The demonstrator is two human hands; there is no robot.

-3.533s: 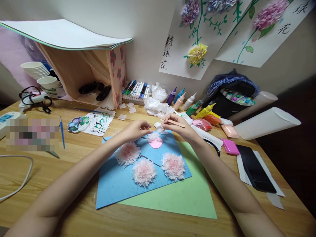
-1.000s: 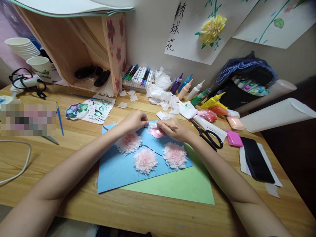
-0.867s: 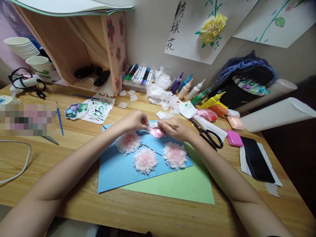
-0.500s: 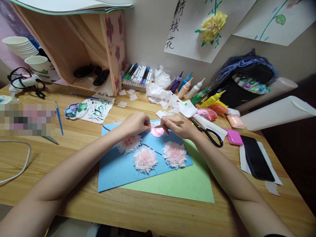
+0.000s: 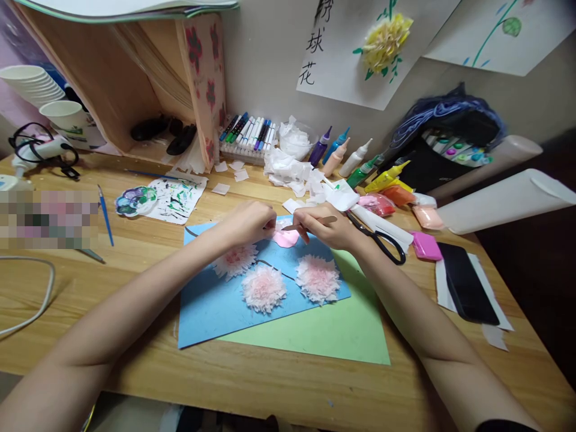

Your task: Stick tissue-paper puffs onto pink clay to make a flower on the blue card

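A blue sheet (image 5: 211,318) lies tilted over a green sheet (image 5: 324,339). On the blue sheet are fluffy pale pink paper flowers, one at the left (image 5: 234,260), one in the middle (image 5: 263,289) and one at the right (image 5: 317,279), with dark stem lines. Toward the far edge sits a flat pink patch (image 5: 287,239) with some white bits at its top. My left hand (image 5: 252,223) pinches at the patch's left side; what is between its fingertips is hidden. My right hand (image 5: 323,227) grips a thin brown wooden stick (image 5: 328,220), its tip pointing left over the patch.
Crumpled white tissue paper (image 5: 288,168), several paint bottles (image 5: 356,157) and a marker box (image 5: 248,137) stand behind. Black-handled scissors (image 5: 387,246), a pink packet (image 5: 426,246) and a phone (image 5: 468,285) lie right. A blue paintbrush (image 5: 106,216) and a painted paper (image 5: 177,198) are left.
The view has shifted very slightly. Both hands stay at the pink patch with only small finger movements, and the stick remains in my right hand.
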